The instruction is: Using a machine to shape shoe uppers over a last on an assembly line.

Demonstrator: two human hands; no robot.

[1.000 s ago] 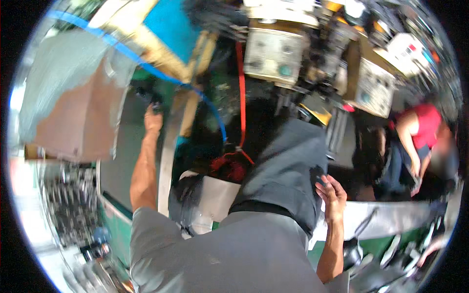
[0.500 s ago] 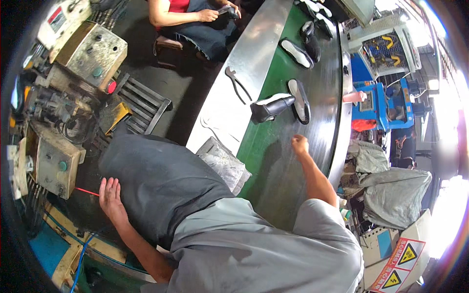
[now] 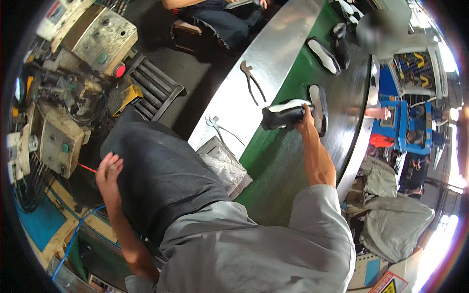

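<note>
Seems to take a black shoe [image 3: 282, 115] with right grip [image 3: 306, 118] clamped on and left grip [image 3: 109, 172] loose, likely needing a steady lift.

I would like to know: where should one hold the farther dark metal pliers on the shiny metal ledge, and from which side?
Probably best by the two slender handles, mid-length, coming from the near side. The dark metal pliers lie on the shiny metal ledge with their head pointing away and their parted handles toward the near side, so a palm could close around both.
</note>
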